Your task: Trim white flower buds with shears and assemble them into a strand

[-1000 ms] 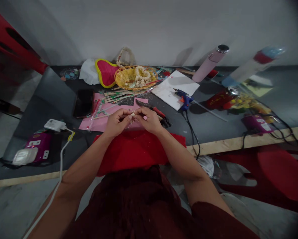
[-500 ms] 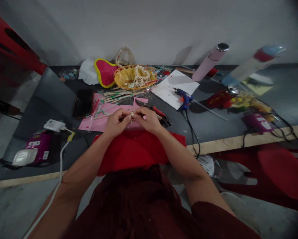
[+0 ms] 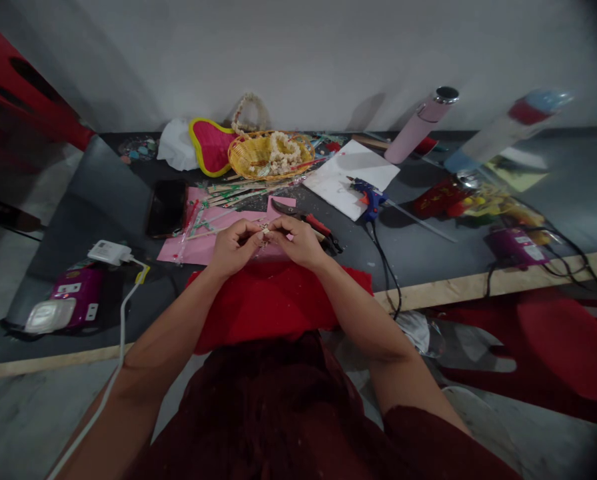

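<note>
Above the pink sheet (image 3: 203, 248), my left hand (image 3: 234, 247) and my right hand (image 3: 298, 241) meet fingertip to fingertip. Both are closed in a pinch on a small cream-coloured piece (image 3: 265, 233), too small and too covered by fingers to name its kind. Just behind my right hand lie pruning shears (image 3: 311, 220) with red-and-black handles, partly hidden by it. A red cloth (image 3: 273, 300) spreads below my wrists at the table's front edge. Thin sticks with green bits (image 3: 238, 193) lie scattered behind my hands.
A yellow wicker basket (image 3: 251, 155) holds cream strung pieces. A blue glue gun (image 3: 371, 197) rests by a white board (image 3: 351, 170). Rightward stand a pink flask (image 3: 421, 127) and a red can (image 3: 441, 195). Leftward are a phone (image 3: 167, 208) and a purple power strip (image 3: 81, 297).
My fingers have shifted very slightly around the small cream piece. Everything else looks the same.
</note>
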`<state>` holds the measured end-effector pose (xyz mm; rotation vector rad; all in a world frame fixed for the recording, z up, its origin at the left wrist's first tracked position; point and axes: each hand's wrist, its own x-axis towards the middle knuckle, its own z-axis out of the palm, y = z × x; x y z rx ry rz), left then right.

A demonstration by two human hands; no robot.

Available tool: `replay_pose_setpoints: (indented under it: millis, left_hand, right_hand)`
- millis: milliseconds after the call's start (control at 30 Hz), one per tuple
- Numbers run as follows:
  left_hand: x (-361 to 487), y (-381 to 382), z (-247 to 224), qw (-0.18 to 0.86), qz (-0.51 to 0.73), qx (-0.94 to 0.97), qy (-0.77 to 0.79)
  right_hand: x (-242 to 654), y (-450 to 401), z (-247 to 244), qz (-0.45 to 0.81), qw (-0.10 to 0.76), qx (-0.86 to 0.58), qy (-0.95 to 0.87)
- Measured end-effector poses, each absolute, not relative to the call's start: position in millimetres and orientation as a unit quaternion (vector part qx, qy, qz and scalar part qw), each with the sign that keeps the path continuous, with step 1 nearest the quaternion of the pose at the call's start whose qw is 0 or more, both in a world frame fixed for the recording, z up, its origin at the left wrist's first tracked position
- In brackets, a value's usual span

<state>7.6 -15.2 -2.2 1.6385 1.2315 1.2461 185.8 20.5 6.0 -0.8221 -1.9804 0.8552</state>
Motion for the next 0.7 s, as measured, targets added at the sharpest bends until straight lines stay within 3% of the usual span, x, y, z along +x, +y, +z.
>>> replay_pose_setpoints:
  millis: [700]
  left_hand:
    - [8.0, -15.7, 1.0, 0.325, 0.46, 0.66, 0.497]
  right_hand:
    - [188.1, 21.3, 6.9, 0.346, 0.386, -0.321, -0.793]
